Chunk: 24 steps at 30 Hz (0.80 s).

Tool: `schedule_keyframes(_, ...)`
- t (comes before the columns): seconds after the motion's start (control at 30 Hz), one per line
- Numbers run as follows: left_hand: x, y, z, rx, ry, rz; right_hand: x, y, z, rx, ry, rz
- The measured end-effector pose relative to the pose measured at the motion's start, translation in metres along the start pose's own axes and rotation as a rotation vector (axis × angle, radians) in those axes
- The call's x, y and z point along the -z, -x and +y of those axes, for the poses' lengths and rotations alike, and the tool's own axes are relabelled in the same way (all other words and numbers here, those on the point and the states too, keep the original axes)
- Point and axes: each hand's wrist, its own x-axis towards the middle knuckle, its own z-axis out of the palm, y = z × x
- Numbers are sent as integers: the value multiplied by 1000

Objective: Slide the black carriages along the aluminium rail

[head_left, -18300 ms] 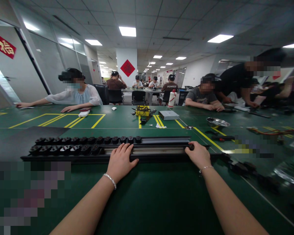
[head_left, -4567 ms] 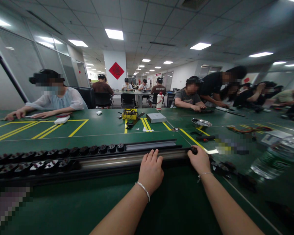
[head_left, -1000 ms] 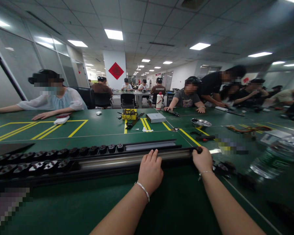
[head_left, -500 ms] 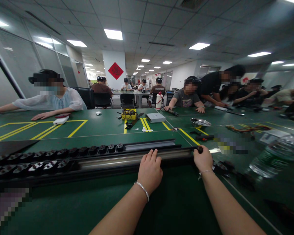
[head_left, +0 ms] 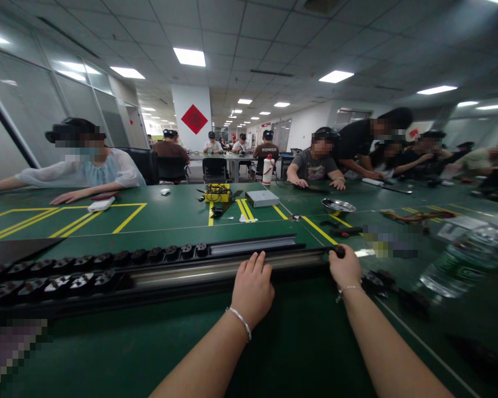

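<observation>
A long black channel rail [head_left: 182,275] with a shiny metal inside lies across the table before me. Several round black socket-like modules [head_left: 81,281] sit in its left part. My left hand [head_left: 253,287] holds the rail near its right part, fingers reaching over the channel. At the rail's right end, my right hand [head_left: 345,268] is closed around a small dark round-ended piece [head_left: 338,251]; most of it is hidden in the fingers. Behind lies a second rail [head_left: 253,245], also carrying a row of modules [head_left: 155,254] on its left.
A water bottle [head_left: 465,262], a metal bowl [head_left: 338,205] and a black tool [head_left: 348,232] stand or lie to the right. Farther back are a grey box [head_left: 262,198] and a yellow box of cables [head_left: 217,192]. Co-workers sit across the green table [head_left: 170,342].
My hands keep nearly the same places on the rail and its end. Across the table, a co-worker's hand has shifted right, and the dark handheld tool beside it no longer shows clearly.
</observation>
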Motion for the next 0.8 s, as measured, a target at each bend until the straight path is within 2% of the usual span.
schedule_keyframes(0.8,0,0,0,3,2,-3,2,-4,9,6,4,25)
